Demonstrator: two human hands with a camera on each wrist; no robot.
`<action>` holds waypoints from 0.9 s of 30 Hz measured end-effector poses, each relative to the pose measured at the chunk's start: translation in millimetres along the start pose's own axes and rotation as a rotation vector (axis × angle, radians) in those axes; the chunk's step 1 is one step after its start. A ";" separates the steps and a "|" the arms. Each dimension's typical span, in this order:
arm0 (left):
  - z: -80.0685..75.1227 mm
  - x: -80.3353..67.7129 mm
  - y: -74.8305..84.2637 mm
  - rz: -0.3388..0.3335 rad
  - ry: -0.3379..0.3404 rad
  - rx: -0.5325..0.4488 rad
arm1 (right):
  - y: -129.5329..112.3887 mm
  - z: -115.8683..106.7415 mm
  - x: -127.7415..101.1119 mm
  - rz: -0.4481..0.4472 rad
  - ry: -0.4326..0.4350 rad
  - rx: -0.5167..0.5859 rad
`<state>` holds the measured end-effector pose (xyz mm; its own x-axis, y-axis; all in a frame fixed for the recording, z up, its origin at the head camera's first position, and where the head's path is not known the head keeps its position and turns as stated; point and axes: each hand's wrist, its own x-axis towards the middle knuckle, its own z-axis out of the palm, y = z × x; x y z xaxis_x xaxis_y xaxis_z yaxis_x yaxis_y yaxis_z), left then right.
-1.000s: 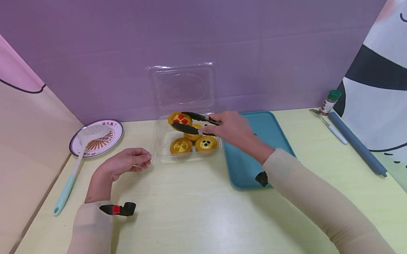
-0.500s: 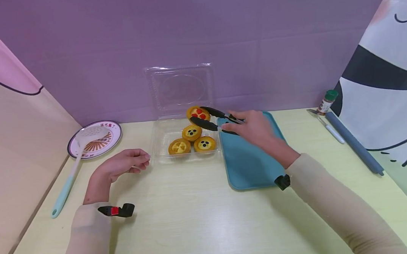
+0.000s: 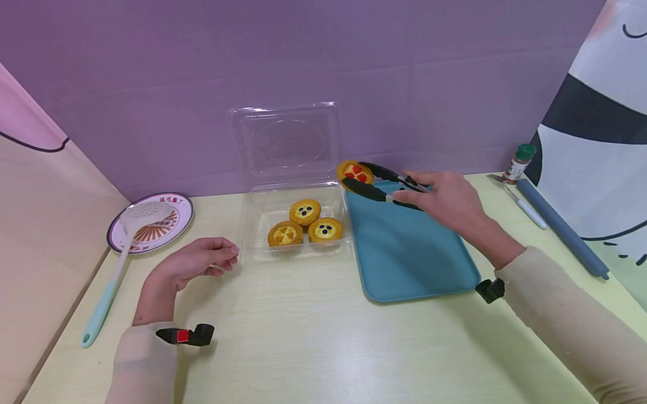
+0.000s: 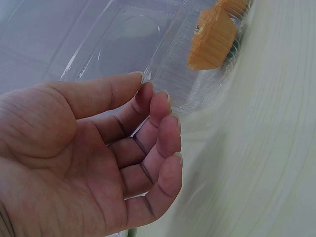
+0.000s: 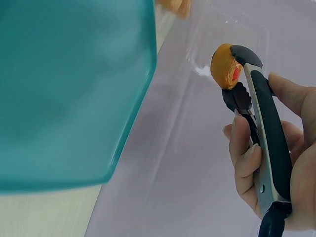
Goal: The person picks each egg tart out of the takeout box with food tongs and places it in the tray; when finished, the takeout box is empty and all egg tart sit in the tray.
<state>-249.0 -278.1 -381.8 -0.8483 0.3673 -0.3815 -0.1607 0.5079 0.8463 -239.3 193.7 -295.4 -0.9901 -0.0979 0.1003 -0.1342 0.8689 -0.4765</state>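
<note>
Right hand (image 3: 453, 199) fingers are wrapped round a pair of black tongs (image 3: 379, 184), and a tart with red topping (image 3: 355, 171) is pinched between the tong tips, held in the air over the far left corner of the teal tray (image 3: 412, 252). Seen from the right wrist, the same tart (image 5: 224, 66) is clamped edge-on in the tongs (image 5: 256, 108). Three more tarts (image 3: 304, 222) are left in the clear plastic box (image 3: 248, 223), whose lid is stood open against the purple wall. Nothing is held by the left hand (image 3: 198, 261); it is rested on the table with loosely curled fingers just beside the box's near left corner. A slotted spoon (image 3: 122, 253) is laid across a plate (image 3: 178, 217) further left.
</note>
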 end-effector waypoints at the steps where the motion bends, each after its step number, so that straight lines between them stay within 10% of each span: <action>1: 0.1 -0.2 0.1 0.000 0.001 -0.001 | 2.5 -1.6 -0.3 0.002 -0.003 -0.013; 27: 1.7 -3.4 2.7 0.007 0.008 -0.004 | 33.2 23.2 28.8 0.067 -0.134 -0.138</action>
<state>-245.7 -276.7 -378.8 -0.8532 0.3650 -0.3725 -0.1563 0.5025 0.8503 -273.2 208.4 -328.6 -0.9944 -0.0932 -0.0494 -0.0699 0.9331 -0.3529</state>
